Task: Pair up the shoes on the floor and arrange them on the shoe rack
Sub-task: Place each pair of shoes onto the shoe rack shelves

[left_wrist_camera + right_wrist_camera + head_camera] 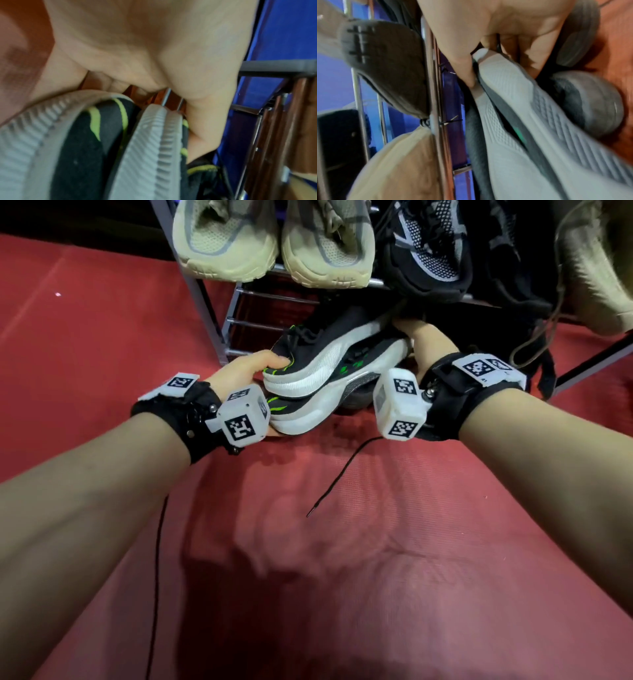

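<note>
Two black sneakers with white soles and green marks (329,364) lie pressed together on their sides, just in front of the metal shoe rack's (219,313) lower shelf. My left hand (246,371) grips their toe ends (109,135), thumb on the upper shoe. My right hand (424,344) grips the heel ends (501,86), fingers curled behind them. A beige pair (274,237) and a black-and-grey mesh pair (431,251) sit on the shelf above.
Red carpet (308,559) covers the floor. A loose black lace (342,474) trails from the held sneakers. A tan furry boot (596,268) with dangling cords hangs at the right of the rack. A thin black cable (157,577) runs along the floor at left.
</note>
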